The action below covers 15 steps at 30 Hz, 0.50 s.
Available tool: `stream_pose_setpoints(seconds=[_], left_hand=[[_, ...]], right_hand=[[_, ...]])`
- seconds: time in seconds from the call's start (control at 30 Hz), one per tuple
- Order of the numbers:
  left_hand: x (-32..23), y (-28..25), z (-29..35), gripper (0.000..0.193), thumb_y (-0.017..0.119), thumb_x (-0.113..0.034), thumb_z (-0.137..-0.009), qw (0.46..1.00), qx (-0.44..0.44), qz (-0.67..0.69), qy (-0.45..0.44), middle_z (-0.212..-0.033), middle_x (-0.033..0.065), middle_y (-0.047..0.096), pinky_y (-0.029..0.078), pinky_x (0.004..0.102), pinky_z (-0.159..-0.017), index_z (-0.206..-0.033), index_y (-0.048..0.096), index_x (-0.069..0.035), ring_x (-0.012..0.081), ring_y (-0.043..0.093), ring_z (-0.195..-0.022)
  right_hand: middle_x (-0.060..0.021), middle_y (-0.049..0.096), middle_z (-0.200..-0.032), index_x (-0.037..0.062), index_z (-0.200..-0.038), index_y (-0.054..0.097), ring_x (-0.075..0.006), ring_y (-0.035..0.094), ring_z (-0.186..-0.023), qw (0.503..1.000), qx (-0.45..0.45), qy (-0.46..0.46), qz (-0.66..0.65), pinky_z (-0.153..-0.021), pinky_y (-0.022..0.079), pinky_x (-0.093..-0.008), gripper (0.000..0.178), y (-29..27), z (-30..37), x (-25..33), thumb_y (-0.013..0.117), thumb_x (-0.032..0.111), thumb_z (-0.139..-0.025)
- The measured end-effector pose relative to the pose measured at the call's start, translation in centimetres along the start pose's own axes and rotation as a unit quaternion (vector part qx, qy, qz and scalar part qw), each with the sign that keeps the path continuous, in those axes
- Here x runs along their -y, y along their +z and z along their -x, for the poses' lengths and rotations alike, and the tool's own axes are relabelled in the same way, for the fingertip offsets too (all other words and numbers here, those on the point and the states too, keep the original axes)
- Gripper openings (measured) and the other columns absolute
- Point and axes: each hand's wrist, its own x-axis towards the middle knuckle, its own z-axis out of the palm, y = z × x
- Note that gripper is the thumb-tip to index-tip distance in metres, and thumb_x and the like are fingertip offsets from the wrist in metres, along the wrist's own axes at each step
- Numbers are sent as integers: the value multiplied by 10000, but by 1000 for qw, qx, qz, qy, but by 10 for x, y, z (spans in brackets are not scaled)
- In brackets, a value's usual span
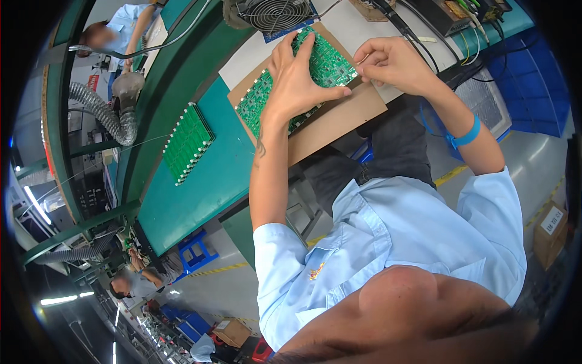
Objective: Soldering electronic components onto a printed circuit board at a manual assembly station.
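A green circuit board panel (334, 59) with dense small parts lies on a sheet of brown cardboard (339, 118) at the bench's near edge. Across it spans my left hand (294, 82), fingers toward the far edge and thumb along the near edge, holding it. At the panel's right corner, my right hand (394, 64) is closed in a pinch. Something thin and pale shows at those fingertips, too small to name. A blue band (467, 133) circles my right forearm. To the left, a stack of green circuit boards (189, 144) with white connectors rests on the green mat (176, 209).
Beyond the panel stands a black fan (273, 15). Cables and a dark bench unit (439, 17) sit at the far right, with blue bins (527, 85) beside the bench. A flexible silver duct (103, 112) hangs at left. Two other people work farther off.
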Motion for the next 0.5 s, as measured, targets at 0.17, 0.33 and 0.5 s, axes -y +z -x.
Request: stream_pose_setpoints(seconds=[0.17,0.33,0.5], left_hand=[[6,12,-1,1213,981,-544,-521,1000,21,-18,9,-1591,284,310,271,568,-1173,-1489,525,26,489,314,-1402],[9,19,-1,1212,976,-563,-516,999,7,-22,22,-1582,288,329,249,581,-1159,-1474,540,37,490,321,-1389],[12,24,-3,1232,964,-603,-497,999,7,-42,13,-1549,294,379,235,592,-1146,-1465,554,37,482,340,-1372]], right_hand=[[-81,729,-768,-5,-1018,711,-114,666,-631,996,37,34,69,-534,494,-201,171,-3,-8,-6,711,3,-847],[-72,724,-743,6,-978,702,-112,665,-622,994,55,59,73,-521,492,-201,144,-3,-12,-9,706,4,-834],[-92,694,-660,-7,-909,710,-133,608,-535,987,47,45,144,-506,484,-253,148,2,-17,-6,693,-46,-767]])
